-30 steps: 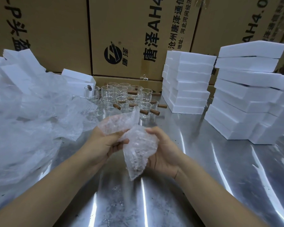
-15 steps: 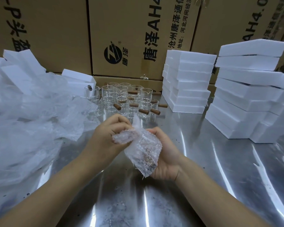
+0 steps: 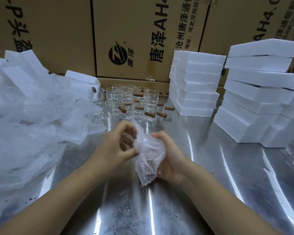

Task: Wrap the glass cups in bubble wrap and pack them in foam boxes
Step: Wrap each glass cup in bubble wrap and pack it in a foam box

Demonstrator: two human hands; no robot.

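A glass cup bundled in bubble wrap (image 3: 148,156) is held above the steel table (image 3: 227,184) in front of me. My right hand (image 3: 171,156) cups the bundle from the right and below. My left hand (image 3: 120,143) pinches the wrap's top flap against the bundle. The cup inside shows only as a dark blur through the wrap. Behind the hands stands a cluster of several clear glass cups with wooden handles (image 3: 131,102). White foam boxes are stacked at centre right (image 3: 195,85) and far right (image 3: 260,92).
A loose heap of bubble wrap sheets (image 3: 29,129) covers the table's left side, with more foam boxes (image 3: 22,68) behind it. Large cardboard cartons (image 3: 143,34) form a wall along the table's back edge. Bare steel lies in front of me and to the right.
My left hand has folded the wrap's upper flap down over the bundle and closed on it. The loose lower tail has shortened as the wrap tightened around the cup.
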